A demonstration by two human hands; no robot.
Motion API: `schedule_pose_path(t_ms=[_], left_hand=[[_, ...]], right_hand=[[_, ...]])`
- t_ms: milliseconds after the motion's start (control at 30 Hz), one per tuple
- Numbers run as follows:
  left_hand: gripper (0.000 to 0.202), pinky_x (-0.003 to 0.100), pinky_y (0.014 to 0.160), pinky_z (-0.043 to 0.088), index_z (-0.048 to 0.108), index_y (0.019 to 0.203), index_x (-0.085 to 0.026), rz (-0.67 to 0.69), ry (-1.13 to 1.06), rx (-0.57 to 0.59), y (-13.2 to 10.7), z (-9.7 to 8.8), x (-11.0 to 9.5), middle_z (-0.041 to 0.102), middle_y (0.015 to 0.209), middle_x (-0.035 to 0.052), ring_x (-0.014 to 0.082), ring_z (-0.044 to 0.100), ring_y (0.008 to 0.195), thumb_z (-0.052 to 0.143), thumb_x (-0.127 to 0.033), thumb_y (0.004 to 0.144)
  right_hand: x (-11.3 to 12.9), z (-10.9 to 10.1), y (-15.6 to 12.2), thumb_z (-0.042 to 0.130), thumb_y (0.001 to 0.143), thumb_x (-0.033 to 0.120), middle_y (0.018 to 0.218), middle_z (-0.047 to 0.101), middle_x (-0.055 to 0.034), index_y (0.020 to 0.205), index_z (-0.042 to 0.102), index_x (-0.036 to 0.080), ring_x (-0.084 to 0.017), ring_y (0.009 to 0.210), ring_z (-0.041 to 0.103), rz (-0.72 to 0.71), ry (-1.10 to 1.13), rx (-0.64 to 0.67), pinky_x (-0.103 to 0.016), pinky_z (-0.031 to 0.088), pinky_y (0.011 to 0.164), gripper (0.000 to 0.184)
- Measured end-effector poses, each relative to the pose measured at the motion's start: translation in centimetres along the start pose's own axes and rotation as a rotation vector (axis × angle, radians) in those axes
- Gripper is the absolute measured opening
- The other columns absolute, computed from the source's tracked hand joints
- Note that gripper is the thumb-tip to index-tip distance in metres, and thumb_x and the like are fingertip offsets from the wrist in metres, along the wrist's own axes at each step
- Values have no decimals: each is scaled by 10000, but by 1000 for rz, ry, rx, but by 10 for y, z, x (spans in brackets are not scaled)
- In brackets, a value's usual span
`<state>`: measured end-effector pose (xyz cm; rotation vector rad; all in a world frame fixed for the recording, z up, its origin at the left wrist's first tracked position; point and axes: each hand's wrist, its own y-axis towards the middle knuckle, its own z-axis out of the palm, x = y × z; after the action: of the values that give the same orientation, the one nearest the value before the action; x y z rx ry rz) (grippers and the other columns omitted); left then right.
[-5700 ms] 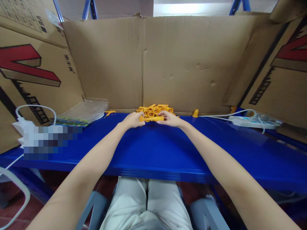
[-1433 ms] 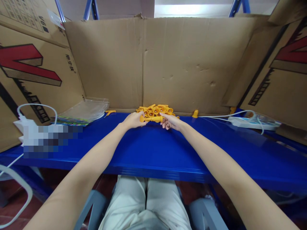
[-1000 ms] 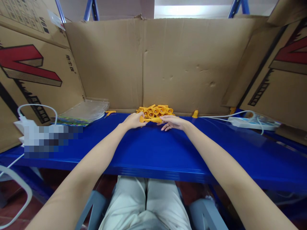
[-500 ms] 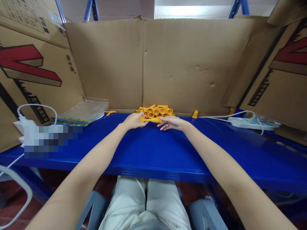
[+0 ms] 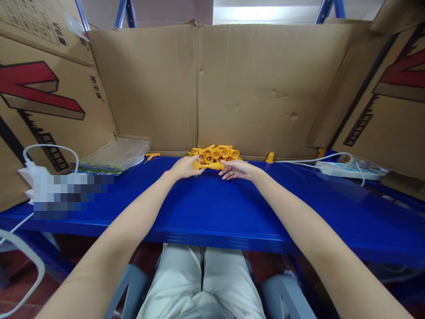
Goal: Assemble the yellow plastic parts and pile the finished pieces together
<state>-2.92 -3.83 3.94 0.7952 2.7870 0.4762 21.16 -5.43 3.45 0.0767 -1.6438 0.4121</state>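
A heap of small orange plastic parts (image 5: 217, 153) lies on the blue table (image 5: 212, 208) against the cardboard back wall. My left hand (image 5: 184, 167) rests at the heap's left front, its fingers curled round the end of one long orange piece (image 5: 212, 165) lying across the front. My right hand (image 5: 237, 169) sits at the heap's right front with fingers stretched out flat, their tips touching that piece's other end.
Cardboard walls (image 5: 252, 84) enclose the table on three sides. Clear plastic bags (image 5: 116, 155) lie at the back left, with white chargers and a cable (image 5: 33, 170). A white power strip (image 5: 345, 168) sits at the right. Single orange parts (image 5: 271, 157) lie loose beside the heap.
My right hand, earlier curled at the piece's end, has spread its fingers flat; since half a second ago almost nothing has moved. My left hand has stayed in place.
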Motion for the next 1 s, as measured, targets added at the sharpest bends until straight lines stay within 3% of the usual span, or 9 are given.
schedule_pose_path(t_ms=[333,467,567,633,700,767,867,1000], left_hand=[[432,261,651,436,586,1052,-226,-9,17,-5,0,0,-1,689,758,9,193,654,716,576,-544,760],[486,267,689,456,540,1169,-237,-5,25,12,-1,1,1,698,824,18,206,668,797,586,-519,777],[565,294,751,476,422,1337,-269,-19,40,-18,-2,1,1,702,977,38,222,670,908,566,-450,821],[652,321,798,483,259,1452,-310,-50,59,-85,-3,0,1,660,1159,57,230,658,989,524,-381,860],[744,352,836,485,86,1508,-323,-112,66,-150,-3,-1,1,602,1276,74,243,647,1036,484,-337,879],[783,376,858,485,17,1521,-295,-188,59,-176,-4,-2,4,591,1292,90,259,640,1054,466,-329,881],[722,387,869,484,161,1508,-236,-283,52,-163,-3,-1,12,606,1267,114,283,618,1097,473,-336,864],[505,367,852,490,457,1338,-218,-347,50,-118,-2,2,25,651,1197,102,280,619,1094,478,-377,859]], right_hand=[[-1,0,3,553,927,371,729,723,-86,792,528,165,-146,572,681,27,73,-2,-227,540,528,247],[2,6,2,558,924,287,724,715,-82,795,539,165,-134,597,681,-15,180,-56,-224,552,582,179],[10,11,-2,563,900,185,693,695,-56,807,566,160,-123,620,678,-127,233,-139,-232,563,671,95],[18,12,-3,592,860,143,750,701,-49,852,577,164,-127,676,688,-266,252,-194,-255,565,747,27],[27,11,-2,643,810,147,849,708,-49,913,567,177,-140,755,698,-445,251,-273,-288,557,819,132],[36,8,2,680,779,188,958,697,-60,966,543,192,-158,851,698,-616,221,-379,-317,539,875,232],[46,7,14,667,785,229,1150,635,-103,1066,510,202,-180,1050,645,-780,72,-552,-323,485,964,322],[49,18,33,525,884,251,1408,465,-111,1262,393,230,-161,1226,519,-775,-314,-605,-326,394,1059,401]])
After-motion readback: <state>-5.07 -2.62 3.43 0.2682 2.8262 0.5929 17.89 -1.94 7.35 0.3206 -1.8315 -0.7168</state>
